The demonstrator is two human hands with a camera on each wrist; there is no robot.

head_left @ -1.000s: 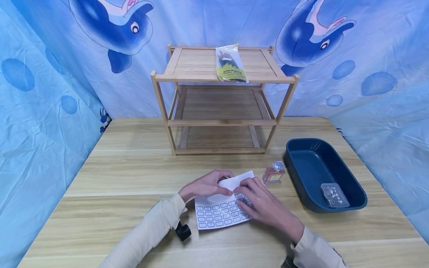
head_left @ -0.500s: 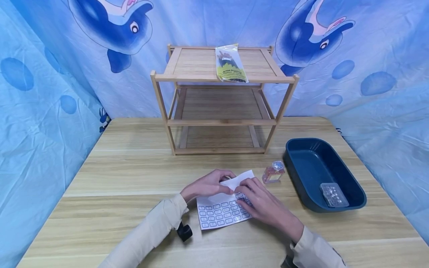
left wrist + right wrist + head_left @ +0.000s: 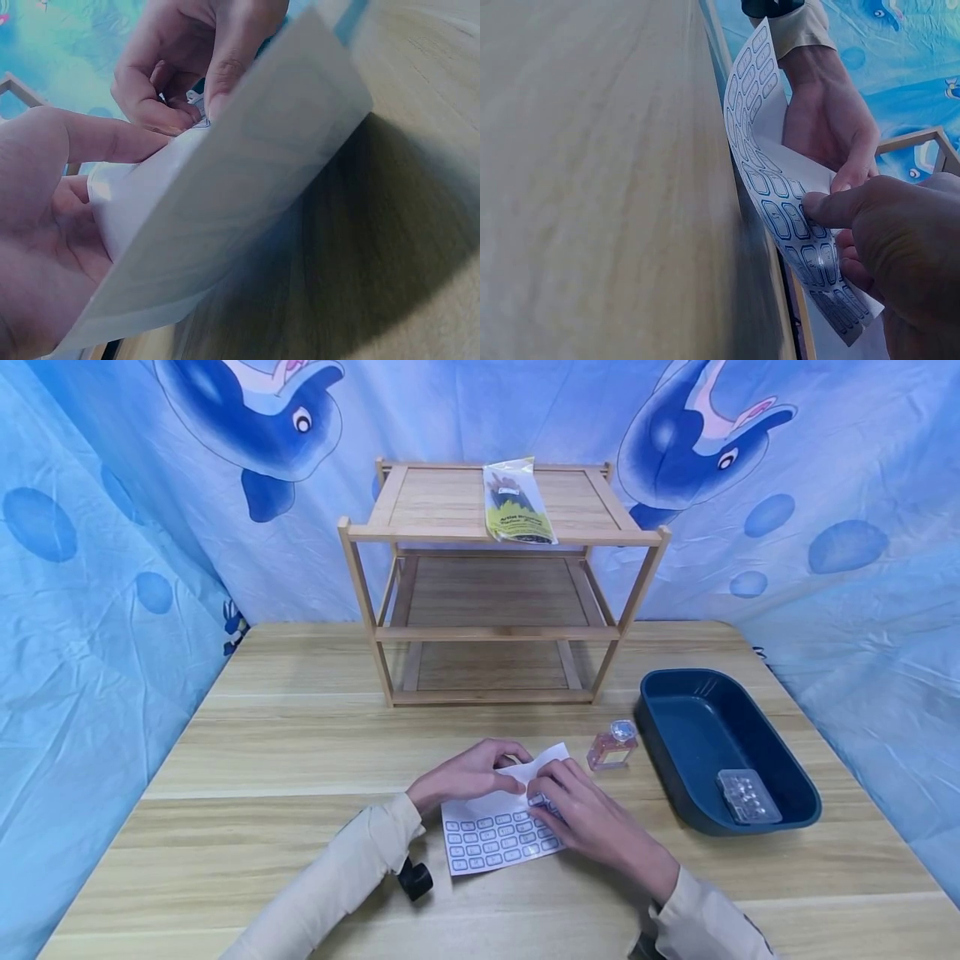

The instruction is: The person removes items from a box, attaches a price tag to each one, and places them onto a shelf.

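A white sheet of labels (image 3: pixel 495 842), printed with rows of small blue-framed rectangles, is held up off the table between both hands. My left hand (image 3: pixel 471 774) pinches its upper part, thumb on the front and fingers behind. On the right, my right hand (image 3: pixel 596 818) pinches the sheet near its upper right, thumb and forefinger close to the left thumb. In the right wrist view the sheet (image 3: pixel 776 214) bends into a curve, its printed face showing. The left wrist view shows mostly the sheet's back (image 3: pixel 225 202). Whether one label is lifting under the fingertips I cannot tell.
A pink perfume bottle (image 3: pixel 612 747) stands just beyond the right hand. Right of it is a dark blue tub (image 3: pixel 693 752) with a clear plastic case (image 3: pixel 748 797) inside. Behind stands a three-tier wooden rack (image 3: pixel 495 633) with an artist brush packet (image 3: pixel 517 506) on top.
The left hand and the sheet's left side have shifted slightly to the right. The right hand has barely moved, and both hands keep their hold.
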